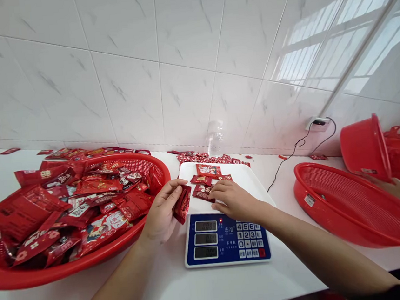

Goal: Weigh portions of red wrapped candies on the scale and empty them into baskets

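Observation:
My left hand [163, 214] pinches a dark red snack packet [183, 204] between thumb and fingers, at the left edge of a white weighing scale. My right hand [229, 195] is over the scale pan [246, 176], fingers a little apart, with the fingertips touching a red packet [202, 192] that lies there. Behind it on the pan are a smaller red packet [200, 180] and a brighter red packet with a picture [208, 170]. The scale's blue panel [228, 237] faces me, its displays lit faintly and a red light on.
On the left stands a red plastic basket [161, 165] heaped with red packets. More packets [204, 157] lie along the tiled wall, beside a clear plastic jar [215, 137]. To the right are a red basket [332, 218], a tilted red tub [363, 149] and a black cable [285, 159].

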Demonstrator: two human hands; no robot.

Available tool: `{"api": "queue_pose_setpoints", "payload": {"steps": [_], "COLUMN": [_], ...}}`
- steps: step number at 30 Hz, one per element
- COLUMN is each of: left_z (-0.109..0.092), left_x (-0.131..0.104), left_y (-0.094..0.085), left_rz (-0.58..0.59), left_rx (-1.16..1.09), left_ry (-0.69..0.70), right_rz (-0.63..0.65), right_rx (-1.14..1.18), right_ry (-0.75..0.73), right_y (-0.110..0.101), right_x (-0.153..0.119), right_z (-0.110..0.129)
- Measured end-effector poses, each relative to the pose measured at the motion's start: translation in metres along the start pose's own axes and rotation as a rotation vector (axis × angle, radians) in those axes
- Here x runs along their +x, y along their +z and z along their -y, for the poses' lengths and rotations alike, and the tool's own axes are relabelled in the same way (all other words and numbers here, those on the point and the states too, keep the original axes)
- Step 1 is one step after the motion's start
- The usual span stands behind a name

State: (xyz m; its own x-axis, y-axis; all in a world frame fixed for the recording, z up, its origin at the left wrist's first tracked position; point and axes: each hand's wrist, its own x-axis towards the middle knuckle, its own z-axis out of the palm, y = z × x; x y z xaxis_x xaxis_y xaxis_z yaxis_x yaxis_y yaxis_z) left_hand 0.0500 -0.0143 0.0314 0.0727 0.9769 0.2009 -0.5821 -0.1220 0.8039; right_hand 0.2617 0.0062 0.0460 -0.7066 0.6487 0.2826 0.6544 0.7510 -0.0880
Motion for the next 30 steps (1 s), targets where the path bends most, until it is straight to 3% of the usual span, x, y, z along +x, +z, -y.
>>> {"api": "queue_pose_setpoints", "payload": {"steps": [5, 8, 16, 30], "left_z": [0.001, 0.001, 0.001, -0.002], "left_x": [0.0, 0.0, 0.0, 0.0], "left_y": [0.0, -0.001, -0.003, -0.002], "left_rz": [0.003, 0.004, 0.021, 0.02], "left_rx": [0.006, 0.002, -0.003, 0.015], "left_ry": [0.005, -0.001, -0.017, -0.03], "right_rz": [0.008, -0.039, -0.004, -0.019], "right_rx": [0.1, 0.049, -0.009, -0.227], "right_ry": [-0.011, 0.04, 0.062, 0.309], "right_y": [-0.003, -0.001, 0.001, 0.015], "right_x": [0.001, 0.004, 0.004, 0.022], "right_z": [0.001, -0.002, -0.003, -0.032]}}
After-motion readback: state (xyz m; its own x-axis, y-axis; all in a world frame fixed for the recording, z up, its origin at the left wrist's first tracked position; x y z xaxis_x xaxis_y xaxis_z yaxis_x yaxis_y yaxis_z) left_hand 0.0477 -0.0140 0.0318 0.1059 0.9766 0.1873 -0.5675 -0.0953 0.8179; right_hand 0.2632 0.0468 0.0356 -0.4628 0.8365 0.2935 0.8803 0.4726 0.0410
